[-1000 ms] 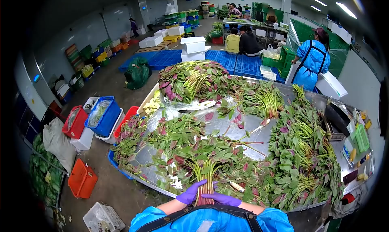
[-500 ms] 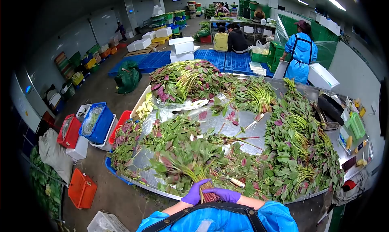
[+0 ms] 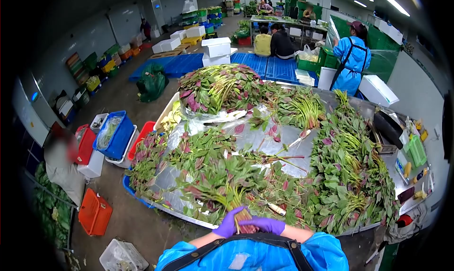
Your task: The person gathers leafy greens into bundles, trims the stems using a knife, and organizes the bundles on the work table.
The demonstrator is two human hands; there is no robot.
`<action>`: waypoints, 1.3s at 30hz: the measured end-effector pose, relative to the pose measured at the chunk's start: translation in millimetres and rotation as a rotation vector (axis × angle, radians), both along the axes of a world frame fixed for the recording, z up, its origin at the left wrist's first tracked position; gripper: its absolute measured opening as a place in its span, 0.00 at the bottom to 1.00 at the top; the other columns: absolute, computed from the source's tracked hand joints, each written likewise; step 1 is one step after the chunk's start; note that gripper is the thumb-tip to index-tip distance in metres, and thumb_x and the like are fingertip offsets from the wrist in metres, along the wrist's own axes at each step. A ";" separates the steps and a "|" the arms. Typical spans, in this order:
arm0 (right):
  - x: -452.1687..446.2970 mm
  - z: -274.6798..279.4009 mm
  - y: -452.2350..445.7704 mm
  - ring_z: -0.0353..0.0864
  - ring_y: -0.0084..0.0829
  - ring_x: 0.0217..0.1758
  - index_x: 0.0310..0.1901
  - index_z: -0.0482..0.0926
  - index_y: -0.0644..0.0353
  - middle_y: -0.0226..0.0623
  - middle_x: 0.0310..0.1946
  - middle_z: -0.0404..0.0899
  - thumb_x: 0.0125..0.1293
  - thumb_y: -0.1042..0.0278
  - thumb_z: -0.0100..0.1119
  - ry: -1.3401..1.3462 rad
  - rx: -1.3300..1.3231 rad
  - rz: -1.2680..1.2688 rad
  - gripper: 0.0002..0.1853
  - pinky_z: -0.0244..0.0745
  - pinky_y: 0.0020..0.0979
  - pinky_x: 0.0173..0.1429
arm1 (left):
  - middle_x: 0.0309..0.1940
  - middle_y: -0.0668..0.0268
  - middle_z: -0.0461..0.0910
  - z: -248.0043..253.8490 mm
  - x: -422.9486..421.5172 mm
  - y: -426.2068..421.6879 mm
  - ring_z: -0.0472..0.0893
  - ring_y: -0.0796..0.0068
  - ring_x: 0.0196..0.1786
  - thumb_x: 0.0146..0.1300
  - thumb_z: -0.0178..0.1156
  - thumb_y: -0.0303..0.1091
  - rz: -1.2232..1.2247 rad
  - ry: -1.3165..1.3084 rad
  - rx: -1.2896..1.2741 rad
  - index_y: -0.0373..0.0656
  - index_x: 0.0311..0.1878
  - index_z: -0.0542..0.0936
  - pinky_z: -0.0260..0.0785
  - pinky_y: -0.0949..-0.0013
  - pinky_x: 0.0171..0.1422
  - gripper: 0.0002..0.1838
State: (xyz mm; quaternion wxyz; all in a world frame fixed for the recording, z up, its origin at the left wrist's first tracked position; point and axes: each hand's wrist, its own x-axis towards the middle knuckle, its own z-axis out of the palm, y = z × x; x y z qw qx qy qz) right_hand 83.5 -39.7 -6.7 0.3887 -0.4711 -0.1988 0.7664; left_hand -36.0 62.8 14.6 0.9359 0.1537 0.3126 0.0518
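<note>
Both purple-gloved hands are closed round one bunch of leafy greens (image 3: pixel 231 188) at the table's near edge. My left hand (image 3: pixel 230 222) wraps the stems from the left, and my right hand (image 3: pixel 265 225) holds the reddish stem ends from the right. The leaves point away from me over loose greens on the metal table (image 3: pixel 295 159). A knife with a pale handle (image 3: pixel 276 209) lies right of the bunch. Laid-out greens (image 3: pixel 352 176) cover the table's right side, and a large heap (image 3: pixel 220 88) sits at the back.
Red (image 3: pixel 85 143) and blue (image 3: pixel 111 134) crates stand left of the table, with an orange basket (image 3: pixel 95 212) and a white basket (image 3: pixel 123 257) on the floor. A co-worker in blue (image 3: pixel 351 60) stands behind the table's far right. Tools and a green tray (image 3: pixel 416 151) lie at right.
The bunch has tipped to the left from its earlier upright position, and my right hand has shifted across the stem ends. The co-worker in blue has raised an arm.
</note>
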 end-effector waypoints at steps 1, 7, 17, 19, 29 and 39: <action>-14.8 -15.7 -6.0 0.79 0.22 0.29 0.41 0.76 0.59 0.32 0.32 0.79 0.55 0.46 0.61 0.003 0.123 -0.100 0.23 0.73 0.21 0.33 | 0.39 0.57 0.77 0.8 -1.2 0.3 0.77 0.62 0.43 0.62 0.50 0.36 -0.002 -0.010 0.007 0.40 0.52 0.71 0.71 0.59 0.51 0.17; 10.1 21.1 1.8 0.80 0.22 0.27 0.38 0.76 0.60 0.32 0.30 0.80 0.57 0.50 0.60 0.235 -0.065 0.056 0.19 0.75 0.21 0.31 | 0.43 0.54 0.75 -14.2 -1.3 3.4 0.76 0.63 0.47 0.62 0.51 0.36 0.025 -0.053 -0.017 0.38 0.52 0.70 0.70 0.59 0.54 0.17; 0.1 41.4 -1.4 0.81 0.28 0.28 0.43 0.73 0.64 0.38 0.31 0.79 0.52 0.73 0.64 0.240 -0.220 -0.221 0.16 0.78 0.27 0.35 | 0.30 0.67 0.78 -32.2 29.3 -12.5 0.78 0.75 0.30 0.58 0.57 0.35 0.224 0.126 0.309 0.40 0.40 0.76 0.71 0.73 0.37 0.10; -0.4 37.1 -1.5 0.81 0.27 0.28 0.43 0.73 0.63 0.36 0.30 0.79 0.51 0.73 0.64 0.222 -0.200 -0.182 0.17 0.77 0.26 0.35 | 0.31 0.63 0.79 -28.3 27.2 -14.6 0.79 0.71 0.33 0.59 0.56 0.37 0.219 0.136 0.368 0.39 0.42 0.75 0.73 0.70 0.40 0.12; 10.1 36.2 -5.3 0.81 0.27 0.30 0.44 0.74 0.64 0.38 0.33 0.80 0.51 0.74 0.61 0.216 -0.153 -0.201 0.17 0.76 0.26 0.35 | 0.47 0.64 0.75 39.7 -1.1 4.7 0.75 0.73 0.49 0.63 0.52 0.43 -0.149 0.062 0.389 0.40 0.54 0.68 0.67 0.69 0.55 0.21; 32.1 3.5 -6.5 0.81 0.29 0.37 0.52 0.70 0.64 0.42 0.40 0.79 0.51 0.73 0.62 0.314 -0.064 -0.113 0.25 0.78 0.29 0.40 | 0.37 0.62 0.79 31.8 -27.5 15.6 0.78 0.69 0.41 0.53 0.65 0.39 -0.172 0.044 1.335 0.38 0.48 0.74 0.68 0.64 0.50 0.22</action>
